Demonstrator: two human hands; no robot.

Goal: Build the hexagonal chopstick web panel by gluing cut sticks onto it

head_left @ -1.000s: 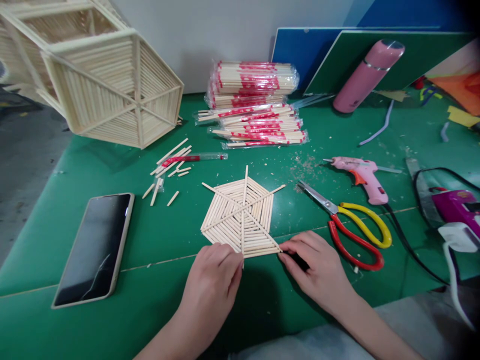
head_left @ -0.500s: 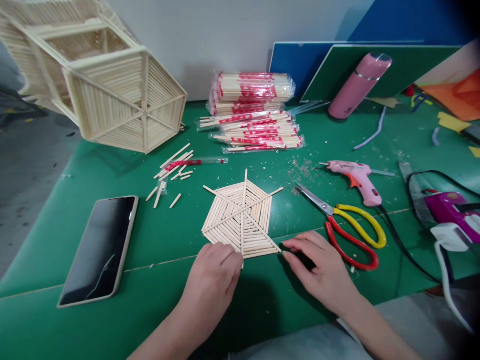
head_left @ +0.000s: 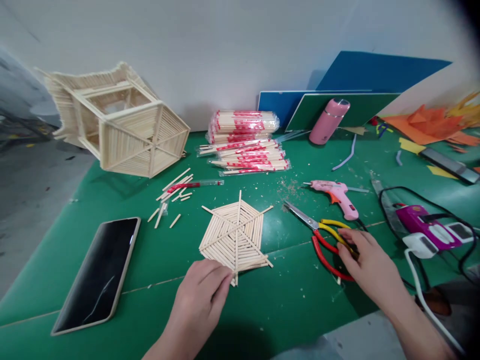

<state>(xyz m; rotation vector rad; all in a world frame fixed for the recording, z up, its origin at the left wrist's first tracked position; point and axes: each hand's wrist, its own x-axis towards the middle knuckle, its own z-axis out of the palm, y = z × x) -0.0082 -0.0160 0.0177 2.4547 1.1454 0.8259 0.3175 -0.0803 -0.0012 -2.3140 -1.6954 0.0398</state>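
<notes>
A flat six-sided panel of wooden sticks (head_left: 249, 227) lies on the green table, with crossing sticks jutting past its edges. At its near edge, my left hand (head_left: 202, 292) is closed, fingertips pinched on the left end of a wooden stick (head_left: 255, 265) lying along that edge. The fingers hide that end. Over to the right, my right hand (head_left: 365, 260) is at the handles of the scissors (head_left: 326, 242). Its thumb and fingers are apart around the yellow handle, and I see no closed grip. The scissors lie flat, blades pointing toward the panel.
Behind the scissors lies a pink glue gun (head_left: 339, 195). A purple power strip (head_left: 431, 227) with cords is at right. Wrapped chopsticks (head_left: 247, 145), a pink bottle (head_left: 330, 122) and a wooden stick model (head_left: 131, 135) stand at the back. Cut sticks (head_left: 176, 187) and a phone (head_left: 99, 275) are left.
My right hand has left the panel's near right corner and moved right to the scissors' handles. My left hand stays at the near edge. The camera view has shifted upward and right.
</notes>
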